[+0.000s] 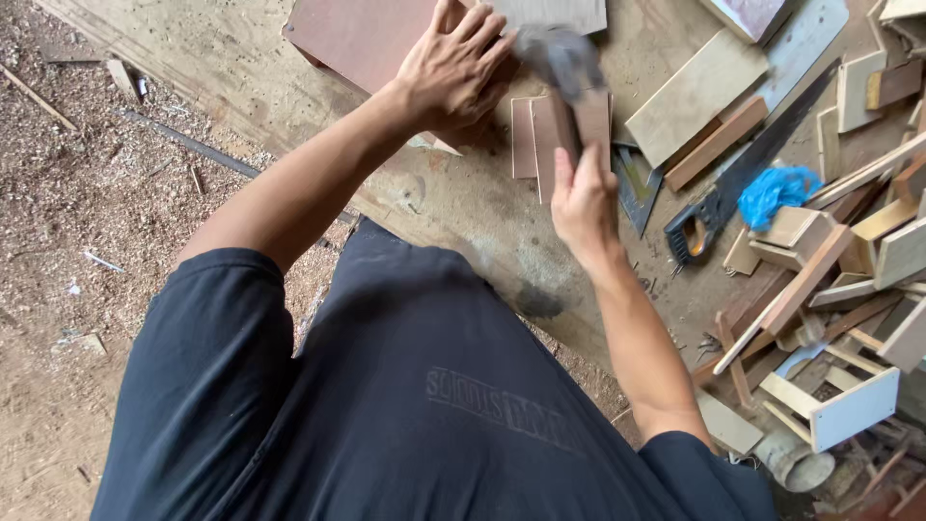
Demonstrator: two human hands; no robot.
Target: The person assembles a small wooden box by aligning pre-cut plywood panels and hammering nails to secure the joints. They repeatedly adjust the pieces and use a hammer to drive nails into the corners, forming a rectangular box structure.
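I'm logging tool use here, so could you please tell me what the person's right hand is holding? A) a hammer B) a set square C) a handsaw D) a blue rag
A: the right hand is closed around a wooden handle whose blurred metal hammer head is raised over the wood pieces, while the handsaw lies untouched on the board.
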